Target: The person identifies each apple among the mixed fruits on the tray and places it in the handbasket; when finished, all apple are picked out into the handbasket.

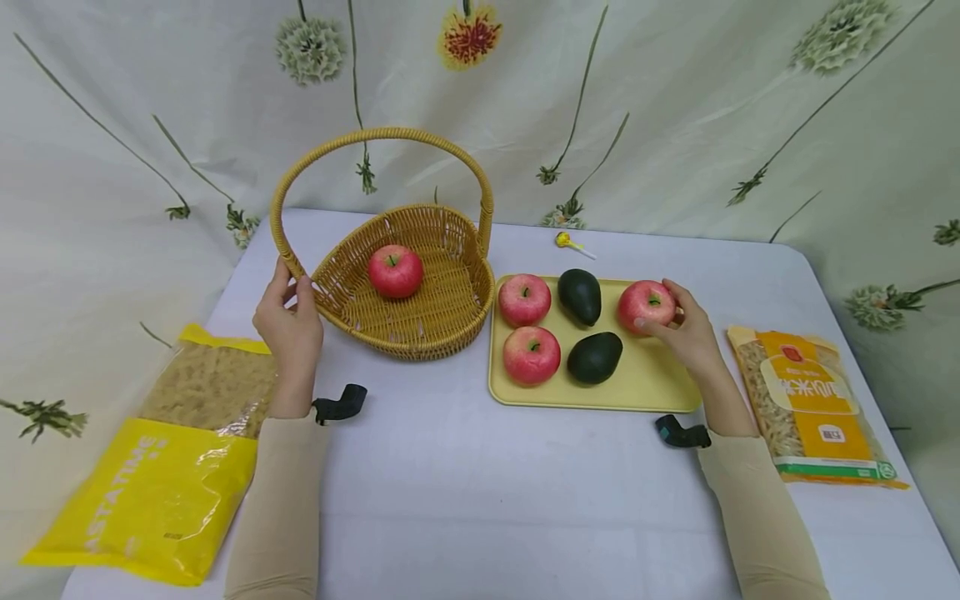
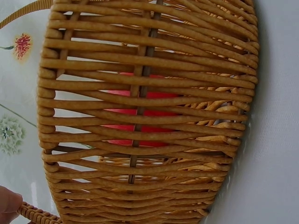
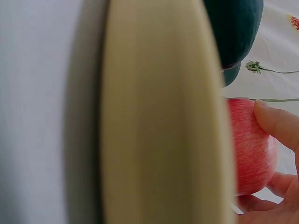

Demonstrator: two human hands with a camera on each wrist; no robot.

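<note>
My left hand (image 1: 291, 321) pinches the lower left end of the handle of a wicker basket (image 1: 408, 329). One red apple (image 1: 395, 272) lies inside the basket; in the left wrist view it shows through the woven side (image 2: 140, 60). At the right part of a yellow tray (image 1: 600, 398), my right hand (image 1: 690, 329) grips another red apple (image 1: 645, 305), thumb on the near side and fingers behind. Two more apples (image 1: 532, 356) and two dark green avocados (image 1: 595, 358) sit on the tray's left and middle. In the right wrist view the tray's rim (image 3: 163, 112) hides part of the gripped apple.
A yellow bag of pasta (image 1: 172, 467) lies at the left table edge, partly beside my left forearm. Another pasta bag (image 1: 813, 404) lies right of the tray. Behind the tray is a yellow lollipop (image 1: 564, 240). A floral cloth hangs behind the white table (image 1: 495, 500).
</note>
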